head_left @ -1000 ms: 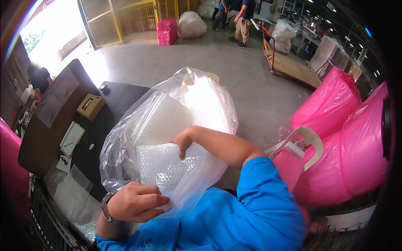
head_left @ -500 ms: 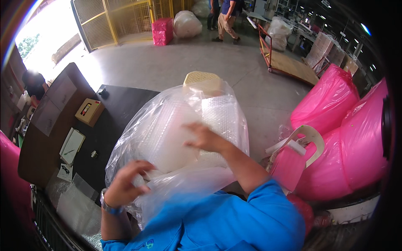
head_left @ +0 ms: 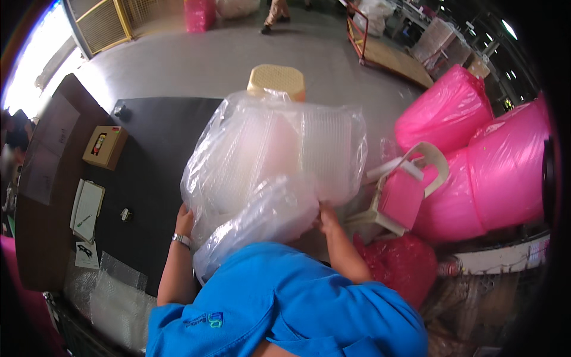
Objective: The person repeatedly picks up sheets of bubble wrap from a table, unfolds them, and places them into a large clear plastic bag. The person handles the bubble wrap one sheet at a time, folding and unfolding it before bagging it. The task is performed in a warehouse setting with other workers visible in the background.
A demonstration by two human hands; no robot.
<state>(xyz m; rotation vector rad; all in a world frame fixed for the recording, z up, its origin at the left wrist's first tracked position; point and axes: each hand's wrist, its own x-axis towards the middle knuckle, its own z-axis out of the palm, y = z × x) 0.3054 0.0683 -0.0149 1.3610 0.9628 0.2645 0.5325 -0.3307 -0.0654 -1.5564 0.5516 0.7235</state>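
Observation:
A large clear plastic bag (head_left: pixel 256 205) full of stacked bubble wrap (head_left: pixel 324 149) stands in front of me, partly over the dark table. Its loose mouth bunches toward my body. My left hand (head_left: pixel 185 220) grips the bag low on its left side, the fingertips partly hidden by the plastic. On the other side, my right hand (head_left: pixel 325 218) is closed on the bag's edge, near its lower right corner.
Left on the black tabletop (head_left: pixel 154 128) are a cardboard box (head_left: pixel 105 147), a clipboard (head_left: pixel 88 205) and loose bubble wrap sheets (head_left: pixel 119 297). A yellow stool (head_left: pixel 276 80) stands beyond the bag. Pink wrapped bundles (head_left: pixel 446 113), a tape dispenser-like holder (head_left: pixel 401 199) and a flat cart (head_left: pixel 395 59) lie right.
Both hands were raised over the bag with fingers apart; they have dropped to its two sides and taken hold. The bag sits more upright, and the view has tilted downward.

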